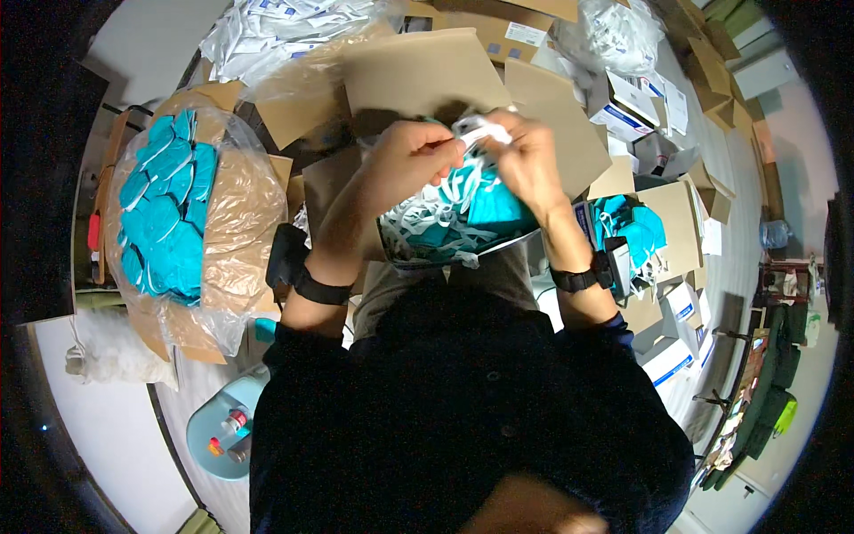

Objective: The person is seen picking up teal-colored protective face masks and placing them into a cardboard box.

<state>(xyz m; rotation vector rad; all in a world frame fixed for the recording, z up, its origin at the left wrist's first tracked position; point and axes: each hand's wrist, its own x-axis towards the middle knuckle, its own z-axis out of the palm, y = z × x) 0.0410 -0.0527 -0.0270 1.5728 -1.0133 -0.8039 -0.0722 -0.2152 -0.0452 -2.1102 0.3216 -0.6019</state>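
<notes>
Two hands, one white strap bundle.
Left hand (405, 160) and right hand (525, 160) both pinch the white strap bundle (480, 131) above an open carton (396, 254) of teal masks (494, 206).

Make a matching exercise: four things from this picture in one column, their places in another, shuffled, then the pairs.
Things
1. white strap
2. bagged teal masks
3. light blue stool
4. small white boxes

Places
A. lower left, on the floor
B. upper right
C. in a carton at far left
D. between both hands, left hand and right hand

Pairs: 1-D, 2-C, 3-A, 4-B
</notes>
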